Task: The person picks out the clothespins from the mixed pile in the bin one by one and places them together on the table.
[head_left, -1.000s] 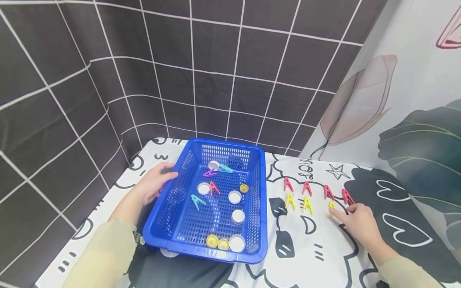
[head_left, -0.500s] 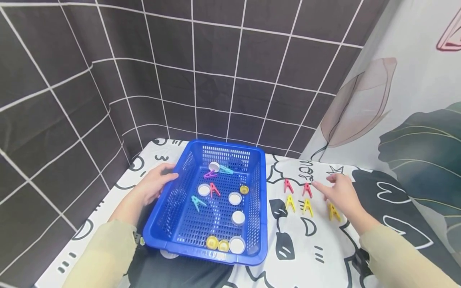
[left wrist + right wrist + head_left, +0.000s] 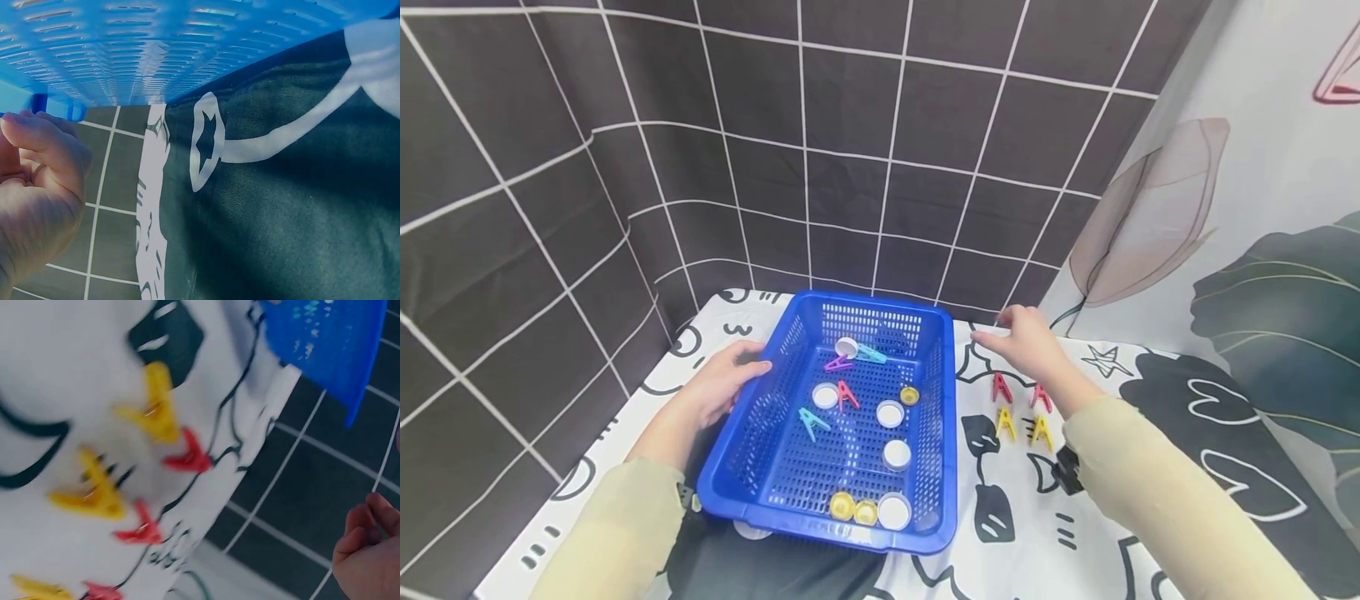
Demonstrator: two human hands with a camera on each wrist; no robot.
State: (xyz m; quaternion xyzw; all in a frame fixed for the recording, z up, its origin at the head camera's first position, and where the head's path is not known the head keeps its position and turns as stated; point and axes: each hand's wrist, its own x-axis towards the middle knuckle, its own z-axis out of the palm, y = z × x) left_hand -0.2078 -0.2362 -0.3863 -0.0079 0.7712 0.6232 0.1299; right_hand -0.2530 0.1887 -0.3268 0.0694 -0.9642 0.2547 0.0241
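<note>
My left hand [image 3: 718,387] grips the left rim of a blue plastic basket [image 3: 947,467]. Inside it lie several white bottle caps [image 3: 896,454], several yellow caps [image 3: 909,395], teal clothespins [image 3: 813,422], a pink clothespin [image 3: 847,394] and a purple one [image 3: 838,363]. In the left wrist view the basket's underside [image 3: 206,44] shows above the dark cloth. Just right of the basket, my right hand [image 3: 1026,342] hovers with thumb and fingers apart, no object visible between them. On the sheet, red clothespins [image 3: 1002,387] and yellow clothespins [image 3: 1006,423] stand in two rows; the right sleeve hides some.
A patterned black-and-white sheet [image 3: 1037,533] covers the surface. Dark curtains with white grid lines [image 3: 850,150] hang close behind the basket and at the left. A leaf-print curtain [image 3: 1150,225] hangs at the right. A white round piece [image 3: 751,530] shows under the basket's near edge.
My right hand has left the yellow clothespin at the right end of its row and moved left, past the red row, towards the basket. My left hand and the basket have stayed put.
</note>
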